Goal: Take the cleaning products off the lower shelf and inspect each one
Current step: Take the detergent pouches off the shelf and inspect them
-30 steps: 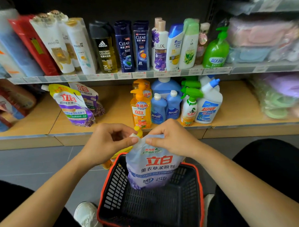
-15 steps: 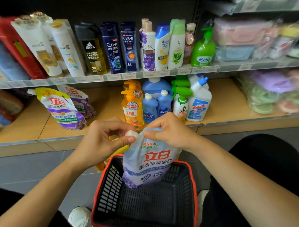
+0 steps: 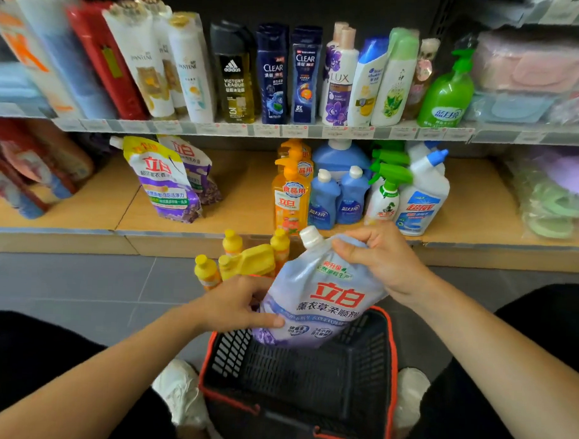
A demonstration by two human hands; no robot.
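A pale blue softener pouch [image 3: 321,297] with a white cap and red characters hangs tilted above the black basket [image 3: 308,369]. My right hand [image 3: 382,256] grips its top edge beside the cap. My left hand [image 3: 234,305] holds its lower left side, thumb across the front. On the lower shelf [image 3: 243,190] stand two purple refill pouches [image 3: 165,177], orange dish soap bottles [image 3: 291,193], blue bottles [image 3: 337,195], a green-trigger sprayer [image 3: 384,193] and a white toilet cleaner bottle [image 3: 421,198].
Several yellow bottles [image 3: 243,260] stand on the grey floor between the shelf edge and the red-rimmed basket. The upper shelf [image 3: 285,131] carries shampoo and body wash bottles. Bagged goods sit at the far left and right. My knees and white shoes flank the basket.
My left hand has left the pouch's cap and dropped to its lower left side. The pouch has tilted, cap now uncovered, and the yellow bottles behind it show.
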